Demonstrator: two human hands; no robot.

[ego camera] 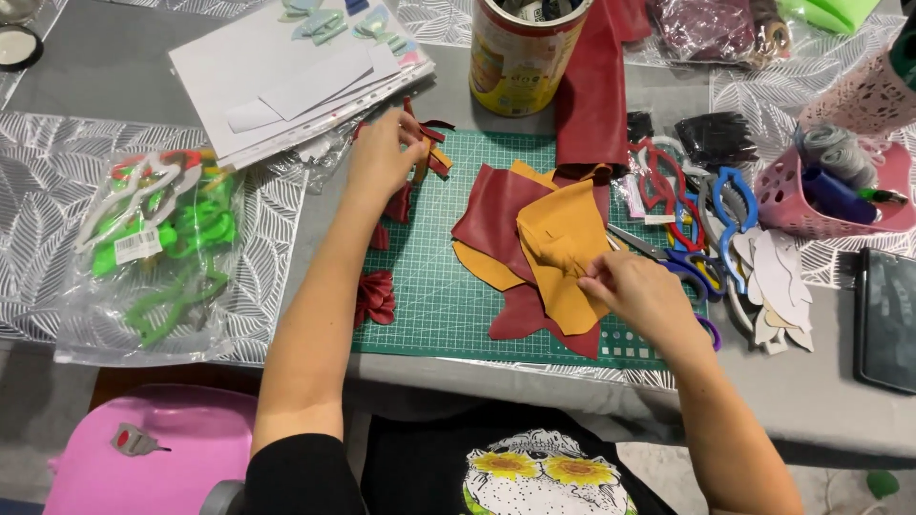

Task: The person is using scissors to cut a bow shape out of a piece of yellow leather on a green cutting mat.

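My left hand (382, 153) reaches to the far left corner of the green cutting mat (434, 286), its fingers closed on small dark red and mustard leather bits (431, 153). My right hand (634, 291) pinches the edge of a mustard yellow leather piece (563, 238) that lies on top of dark red leather scraps (496, 215) in the middle of the mat. A folded dark red leather bow (375, 298) lies at the mat's left edge, beside my left forearm.
A yellow cylindrical can (520, 48) stands behind the mat. Stacked white papers (286, 76) lie at the back left, a clear bag of green plastic shapes (162, 238) at left. Scissors (682, 259), coloured templates and a pink basket (821, 191) crowd the right; a dark tablet (885, 319) lies far right.
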